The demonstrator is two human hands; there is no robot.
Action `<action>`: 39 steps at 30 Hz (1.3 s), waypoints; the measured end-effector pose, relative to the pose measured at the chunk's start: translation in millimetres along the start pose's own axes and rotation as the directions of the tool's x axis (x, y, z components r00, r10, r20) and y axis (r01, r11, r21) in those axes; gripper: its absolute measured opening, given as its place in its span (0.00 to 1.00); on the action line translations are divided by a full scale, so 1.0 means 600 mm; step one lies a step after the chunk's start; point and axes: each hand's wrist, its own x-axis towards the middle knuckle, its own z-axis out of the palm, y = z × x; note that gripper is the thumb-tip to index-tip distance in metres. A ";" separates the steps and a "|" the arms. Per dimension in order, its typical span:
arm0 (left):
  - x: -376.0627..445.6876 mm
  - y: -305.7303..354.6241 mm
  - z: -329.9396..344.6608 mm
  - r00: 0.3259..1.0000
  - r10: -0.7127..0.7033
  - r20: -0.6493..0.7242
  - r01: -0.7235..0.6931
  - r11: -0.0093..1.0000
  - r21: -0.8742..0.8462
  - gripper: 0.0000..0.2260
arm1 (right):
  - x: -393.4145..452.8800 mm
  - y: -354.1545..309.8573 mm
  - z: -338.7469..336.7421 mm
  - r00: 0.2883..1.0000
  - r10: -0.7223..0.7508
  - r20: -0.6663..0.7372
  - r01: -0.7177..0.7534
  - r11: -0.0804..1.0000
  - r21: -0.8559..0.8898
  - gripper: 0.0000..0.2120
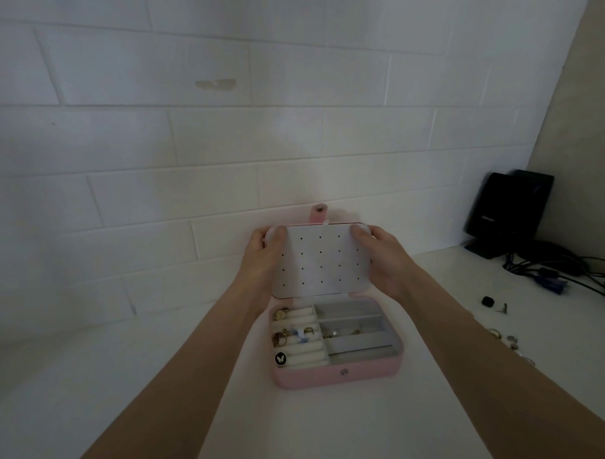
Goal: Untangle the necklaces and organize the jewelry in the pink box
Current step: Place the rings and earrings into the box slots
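Left hand point(261, 261) at the left edge of the raised lid point(321, 261), thumb on the grey inner panel, fingers curled behind: grip holding the lid. Pink box point(337, 374) open on the white bench point(145, 389), just in front of the tiled wall point(154, 148). Shape: rounded rectangle, pink outside, grey lining, snap stud on the front wall. Long axis left to right; front wall facing the person, hinge side toward the wall. Lid upright, dotted panel facing the person, strap point(317, 213) sticking up from the top edge. Left half: ring rolls carrying gold rings point(281, 337) and a black disc point(280, 359). Right half: grey compartments point(358, 334), small pieces in the middle one, too small to identify. Right hand point(381, 257) at the lid's right edge, thumb on the panel: grip holding the lid. Open bench on both sides of the box. Loose jewelry point(503, 337) well apart to the right, near the bench edge; cables point(570, 271) and a black device point(509, 211) in the far right corner.
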 end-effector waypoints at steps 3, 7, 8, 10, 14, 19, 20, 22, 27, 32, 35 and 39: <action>-0.003 -0.002 0.003 1.000 0.008 0.004 -0.008 1.000 -0.007 0.07 | 0.002 0.000 -0.002 1.000 -0.009 -0.027 0.008 1.000 -0.014 0.16; -0.003 -0.004 0.010 0.999 0.038 -0.035 -0.039 0.999 -0.017 0.05 | 0.003 0.001 0.000 0.998 -0.030 -0.061 0.027 0.999 -0.040 0.14; -0.001 -0.006 0.010 0.998 0.047 -0.046 -0.047 0.999 -0.016 0.05 | 0.003 0.001 0.001 0.997 -0.034 -0.063 0.031 0.999 -0.043 0.14; 0.001 -0.008 0.011 0.997 0.051 -0.061 -0.053 0.998 -0.022 0.05 | 0.003 0.001 0.003 0.997 -0.037 -0.066 0.035 0.998 -0.043 0.14; 0.005 -0.007 0.014 0.995 0.056 -0.078 -0.059 0.998 -0.036 0.06 | 0.006 0.000 0.005 0.996 -0.045 -0.078 0.044 0.999 -0.014 0.13; 0.017 0.006 0.018 0.988 0.066 -0.141 -0.072 0.997 -0.034 0.06 | 0.024 -0.013 0.016 0.997 -0.036 -0.075 0.037 0.999 0.002 0.12; 0.021 0.005 0.017 0.982 0.055 -0.182 -0.061 0.998 -0.030 0.07 | 0.028 -0.015 0.020 0.997 -0.036 -0.072 0.035 0.999 -0.004 0.12; 0.023 -0.001 0.013 0.969 0.038 -0.243 -0.041 0.999 -0.009 0.09 | 0.035 -0.012 0.027 0.997 -0.023 -0.080 0.022 1.000 -0.021 0.13; 0.013 -0.013 -0.002 0.902 0.268 -0.339 -0.112 0.903 0.414 0.15 | 0.037 -0.001 0.026 0.990 0.056 -0.130 -0.057 0.998 -0.004 0.20; -0.041 -0.022 -0.017 0.877 0.478 -0.054 -0.376 0.750 0.545 0.07 | 0.008 -0.018 0.008 0.935 -0.279 -0.220 0.142 0.861 -0.489 0.18; -0.064 -0.042 -0.028 0.903 0.392 0.175 -0.405 0.640 0.653 0.09 | -0.035 -0.029 0.001 0.909 -0.417 -0.030 0.286 0.673 -0.682 0.08; -0.085 -0.057 -0.042 0.947 0.198 0.253 -0.322 0.582 0.747 0.10 | -0.101 -0.019 0.028 0.903 -0.087 0.420 0.411 0.452 -0.792 0.07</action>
